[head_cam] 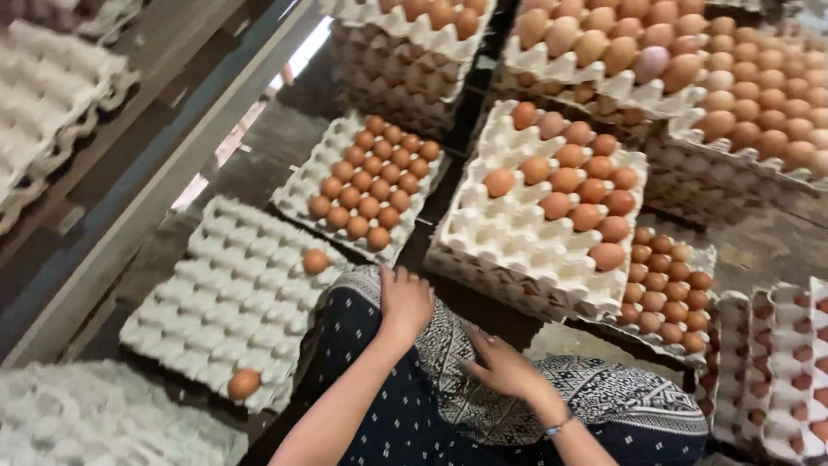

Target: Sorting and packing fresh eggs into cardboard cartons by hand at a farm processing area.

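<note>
Obs.: stacked egg trays (pixel 569 103) fill the far side, loaded with brown eggs, several tiers deep. In front of them a tall stack topped by a half-filled tray (pixel 509 229); its eggs sit in the right-hand cells, left cells bare.

Floor level, left: a nearly bare tray (pixel 216 302) carrying two eggs only, one egg (pixel 315 261) at its far right edge, another egg (pixel 244 384) at its near edge. Beyond it a smaller-looking tray (pixel 366 177) with its middle rows full. To the right of the person's knees, a low full tray (pixel 668 293).

Person seated or crouched; patterned dark cloth (pixel 448 380) over the lap.

Left hand (pixel 404 298): resting palm-down on the knee cloth, fingers loosely spread, grip open, nothing held. Nearest thing is the lone egg at the bare tray's edge, near but not touching.

Right hand (pixel 500 362): lying on the cloth, fingers extended, grip open and empty. Wristband (pixel 559 425) on that wrist.
</note>
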